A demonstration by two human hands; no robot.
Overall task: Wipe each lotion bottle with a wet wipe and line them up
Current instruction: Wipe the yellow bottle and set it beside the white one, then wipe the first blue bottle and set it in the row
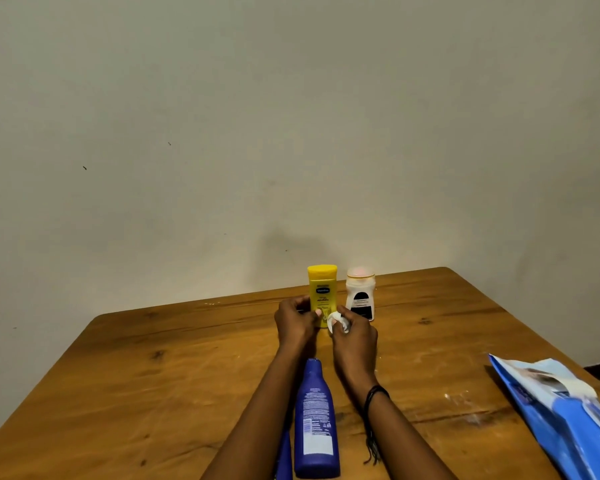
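Observation:
A yellow lotion bottle (321, 289) stands upright near the far edge of the wooden table (160, 368). My left hand (295, 323) grips its lower left side. My right hand (355, 336) holds a crumpled white wet wipe (336, 321) against the bottle's lower right side. A white bottle with a dark label (360, 296) stands upright just right of the yellow one. A dark blue lotion bottle (315, 424) lies flat between my forearms, cap pointing away from me. A second blue object (284, 459) shows partly beside it, mostly hidden by my left arm.
A blue and white wet wipe pack (561, 414) lies at the table's right edge, overhanging it slightly. A plain wall rises right behind the far edge of the table. A dark band of bracelets circles my right wrist.

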